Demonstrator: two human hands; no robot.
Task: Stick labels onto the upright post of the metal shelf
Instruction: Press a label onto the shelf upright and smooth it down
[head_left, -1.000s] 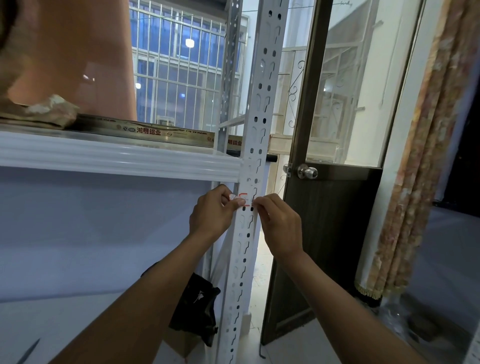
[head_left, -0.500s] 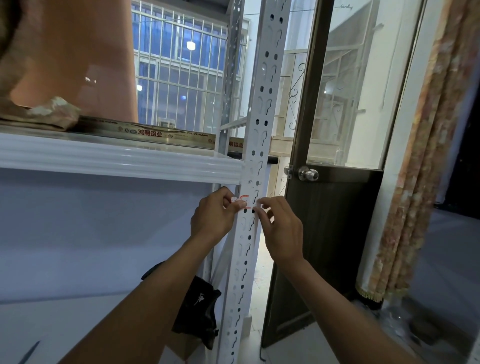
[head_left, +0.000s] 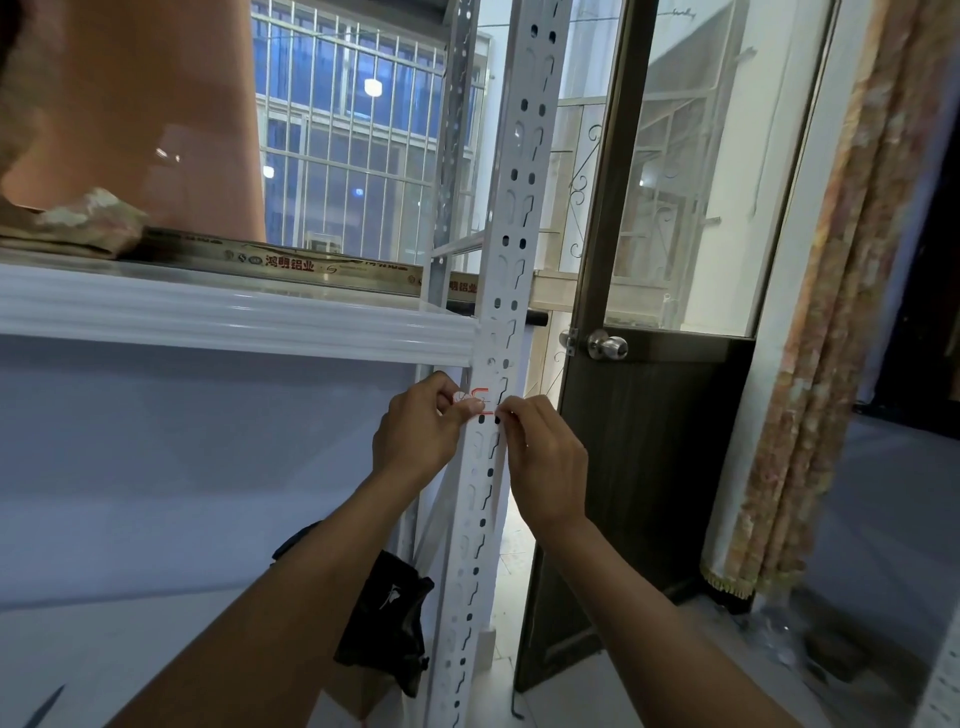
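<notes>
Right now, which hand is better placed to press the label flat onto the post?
Probably the left: the thumb of the left hand lies on the label against the post, while the right hand only pinches the label's far edge.

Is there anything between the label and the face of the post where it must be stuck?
Nothing visible stands between them. The label lies against the post just below the shelf beam, with the left hand at its left end and the right hand at its right end.

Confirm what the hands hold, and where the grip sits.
Red-edged label against the post: left hand pinches its left end, right hand its right end.
</notes>
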